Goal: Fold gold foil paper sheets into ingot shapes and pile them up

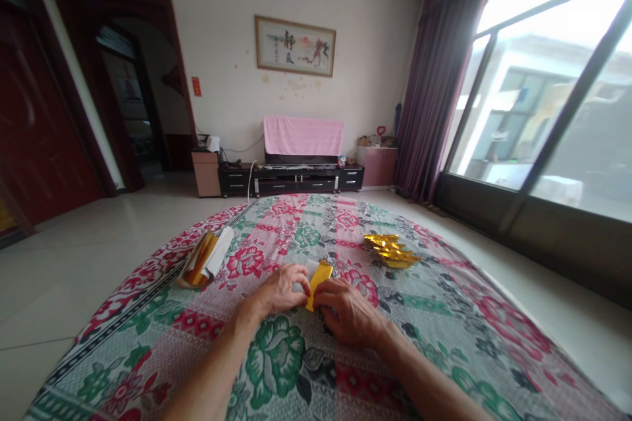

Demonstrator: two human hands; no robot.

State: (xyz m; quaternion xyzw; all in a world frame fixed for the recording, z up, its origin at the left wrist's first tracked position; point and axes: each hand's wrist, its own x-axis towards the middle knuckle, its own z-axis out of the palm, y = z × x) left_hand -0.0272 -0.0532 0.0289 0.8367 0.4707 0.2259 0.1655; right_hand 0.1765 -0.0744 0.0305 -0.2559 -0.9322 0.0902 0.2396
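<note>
A gold paper piece [322, 273] with a pale part beside its upper left lies low over the patterned cloth in front of me. My left hand [286, 288] pinches its left side, fingers bent and closed. From the right, my right hand [343, 309] grips the gold paper's other edge with curled fingers. Part of the paper is hidden under the fingertips. To the right and farther back sits a pile of folded gold pieces [392, 251]. A rolled bundle of gold and white sheets [205, 259] lies at the left.
The round table wears a floral cloth [276, 355]. Beyond it stand a low black cabinet [296, 180] and a screen-like object under a pink cloth [303, 136]. Windows and a purple curtain [432, 78] are on the right, a red door on the left.
</note>
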